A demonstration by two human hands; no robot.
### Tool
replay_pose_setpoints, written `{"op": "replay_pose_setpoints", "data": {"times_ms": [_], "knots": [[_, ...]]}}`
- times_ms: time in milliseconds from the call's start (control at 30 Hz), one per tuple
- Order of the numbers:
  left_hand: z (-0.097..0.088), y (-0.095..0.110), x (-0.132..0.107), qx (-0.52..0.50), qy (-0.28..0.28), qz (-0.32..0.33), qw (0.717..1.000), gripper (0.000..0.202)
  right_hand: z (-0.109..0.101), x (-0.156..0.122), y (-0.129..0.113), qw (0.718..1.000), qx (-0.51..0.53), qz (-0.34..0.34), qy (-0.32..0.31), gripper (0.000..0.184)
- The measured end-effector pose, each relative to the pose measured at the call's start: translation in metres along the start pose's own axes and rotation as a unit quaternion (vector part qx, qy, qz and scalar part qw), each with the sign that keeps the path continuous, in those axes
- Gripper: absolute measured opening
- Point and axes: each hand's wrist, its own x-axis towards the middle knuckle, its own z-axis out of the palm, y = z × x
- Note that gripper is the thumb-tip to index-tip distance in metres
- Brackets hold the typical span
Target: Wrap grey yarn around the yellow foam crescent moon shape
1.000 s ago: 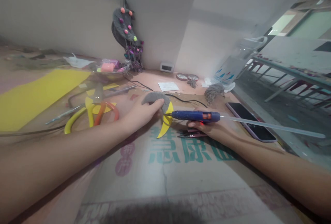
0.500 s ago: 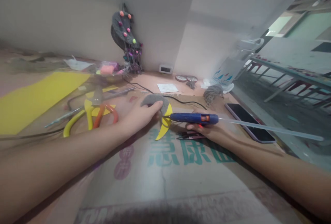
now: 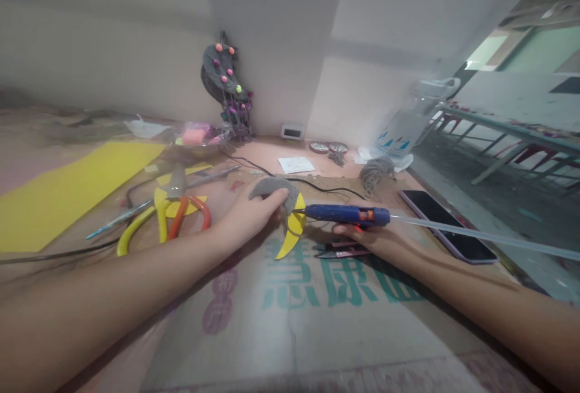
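Observation:
My left hand (image 3: 248,217) lies on a crescent shape (image 3: 290,224) that is yellow below and covered in grey felt (image 3: 272,186) above, with the fingers pressing the grey part down. My right hand (image 3: 378,237) is closed round a blue hot glue gun (image 3: 347,214). The gun's nozzle points left and touches the crescent's inner edge. A long clear glue stick (image 3: 475,234) juts out of the gun's back to the right. Both hands rest on a cardboard sheet (image 3: 317,314) with green printed characters.
Yellow and orange-handled scissors (image 3: 170,214) lie left of my left hand, beside a yellow foam sheet (image 3: 63,190). Small snips (image 3: 339,251) lie under the gun. A phone (image 3: 446,224), a twine ball (image 3: 376,170), a water jug (image 3: 408,121) and a beaded grey crescent (image 3: 224,81) stand behind.
The view has tilted slightly, shifting everything lower in frame. The glue gun's nozzle stays at the crescent's edge; both hands keep their holds.

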Motion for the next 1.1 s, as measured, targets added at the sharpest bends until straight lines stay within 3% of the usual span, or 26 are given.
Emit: {"op": "replay_pose_setpoints", "data": {"times_ms": [267,700,933,1100], "knots": [[0.0000,-0.0005,0.0016,0.000,0.004,-0.002,1.000,0.030,0.0004,0.0009,0.0025,0.999,-0.029,0.010,0.038,0.026],[-0.0007,-0.0008,0.0012,0.013,-0.009,-0.001,1.000,0.032,-0.0014,0.0022,-0.0006,0.998,-0.042,0.036,0.038,0.030],[-0.0009,0.0023,0.0010,0.009,-0.021,0.023,0.999,0.032,-0.0025,0.0003,-0.0037,0.998,-0.022,0.030,0.040,0.019],[-0.0008,0.0014,0.0017,0.031,-0.007,0.022,0.999,0.030,-0.0030,0.0004,-0.0054,0.998,-0.025,0.035,0.050,0.020]]}}
